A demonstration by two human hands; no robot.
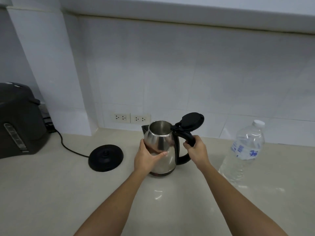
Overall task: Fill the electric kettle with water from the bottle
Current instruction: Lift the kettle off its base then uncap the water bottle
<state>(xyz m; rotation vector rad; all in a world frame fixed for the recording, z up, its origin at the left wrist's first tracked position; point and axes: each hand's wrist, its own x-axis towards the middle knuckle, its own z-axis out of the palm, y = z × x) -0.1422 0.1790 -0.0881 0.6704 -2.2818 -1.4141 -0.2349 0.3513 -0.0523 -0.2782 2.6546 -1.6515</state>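
Observation:
A stainless steel electric kettle [162,142] stands on the counter in the middle of the view, off its base. Its black lid [192,119] is flipped up and the inside looks empty. My left hand [146,157] is wrapped around the left side of the steel body. My right hand [196,150] grips the black handle [185,159] near its top. A clear plastic water bottle [243,150] with a white cap on stands to the right of the kettle, apart from both hands.
The kettle's round black base [105,157] lies left of the kettle, its cord [68,147] running back left. A dark hot-water dispenser [18,120] stands at far left. Two wall sockets [130,118] sit behind the kettle. The beige counter [51,193] spreads in front.

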